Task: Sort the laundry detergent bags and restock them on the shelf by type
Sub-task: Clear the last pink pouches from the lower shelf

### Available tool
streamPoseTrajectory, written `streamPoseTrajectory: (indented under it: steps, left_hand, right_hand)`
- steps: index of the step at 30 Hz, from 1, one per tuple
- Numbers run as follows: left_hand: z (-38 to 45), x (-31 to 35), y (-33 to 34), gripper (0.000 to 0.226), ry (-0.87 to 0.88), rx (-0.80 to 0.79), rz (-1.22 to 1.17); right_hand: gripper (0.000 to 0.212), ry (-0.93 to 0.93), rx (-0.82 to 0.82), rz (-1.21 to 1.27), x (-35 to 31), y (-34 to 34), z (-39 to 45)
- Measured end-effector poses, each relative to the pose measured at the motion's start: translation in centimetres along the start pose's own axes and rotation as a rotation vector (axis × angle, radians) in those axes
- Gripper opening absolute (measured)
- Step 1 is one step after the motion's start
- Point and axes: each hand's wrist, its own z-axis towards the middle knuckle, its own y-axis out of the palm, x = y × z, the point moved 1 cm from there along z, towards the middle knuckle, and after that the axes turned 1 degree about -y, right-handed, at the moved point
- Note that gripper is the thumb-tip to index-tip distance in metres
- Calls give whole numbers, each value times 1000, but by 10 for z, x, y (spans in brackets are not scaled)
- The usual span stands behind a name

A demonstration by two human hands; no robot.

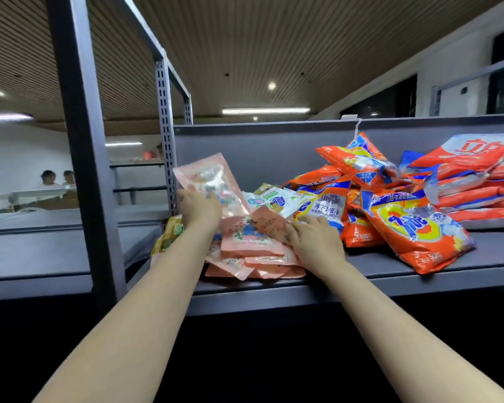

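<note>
Standing tilted against your left hand (200, 209), the pink bag (208, 181) is the thing your coming move turns on: its long axis runs up and back, leaning to the left toward the perforated upright (166, 141), while the pink stack (250, 245) it belongs with lies flat just below and to the right of it. Your left hand is the nearer one; it grips the lower part of that raised bag, fingers curled round the near face. Your right hand (314, 242) lies with fingers spread and fairly straight on the right end of the pink stack, pressing it down, and its fingertips reach the edge of a blue-and-yellow bag (322, 207) in the orange heap (396, 216). So the raised bag likely only has to tip down and rightward to land on its own kind, and your right hand sits in that path.

Everything rests on the grey shelf (361, 274). Farther right a neater pile of red bags (477, 181) is cut off by the frame edge. Behind the pink ones a white-and-green bag (277, 199) shows only in part, and a yellow-green bag (172, 234) is mostly hidden by your left forearm. You cannot tell how many pink bags the stack holds, nor read their print; the lower ones are covered by those on top.
</note>
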Motion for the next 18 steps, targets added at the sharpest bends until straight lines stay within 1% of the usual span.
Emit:
streamPoseTrajectory:
  steps: [1,2,4,5,6,8,9,10,12,13,14,16,18]
  left_hand:
    - [4,-5,9,62,-31,-92,123]
    - [6,-12,15,66,-12,-186,251]
    - [5,-23,19,54,105,-397,434]
    - [3,-27,17,50,141,-472,469]
    - [1,-28,15,48,158,-519,466]
    - [1,-28,10,45,177,-544,446]
    - [0,-28,9,42,187,-545,437]
    - [0,-28,9,40,201,-538,434]
    - [0,-30,8,37,207,-475,413]
    - [1,-33,8,40,204,-429,400]
    - [0,-35,8,44,204,-388,398]
    - [-4,-38,8,49,224,-342,426]
    - [-8,-40,7,51,245,-318,451]
  right_hand:
    - [39,39,76,-37,-1,0,-1]
    - [35,55,170,-54,-3,-1,-2]
    - [28,87,352,-18,-4,0,-4]
    - [28,115,349,49,-4,1,-2]
    - [30,154,309,121,-5,1,-1]
    - [36,180,232,206,-10,0,1]
    - [38,142,172,220,-14,-1,2]
    - [40,83,61,219,-17,0,1]
    - [41,-13,-155,181,-22,-1,-1]
    - [41,-41,-217,163,-21,-3,-1]
    - [42,-60,-248,155,-18,-5,0]
    - [44,-101,-259,177,-13,-11,1]
    - [43,-113,-287,271,-10,-15,-2]
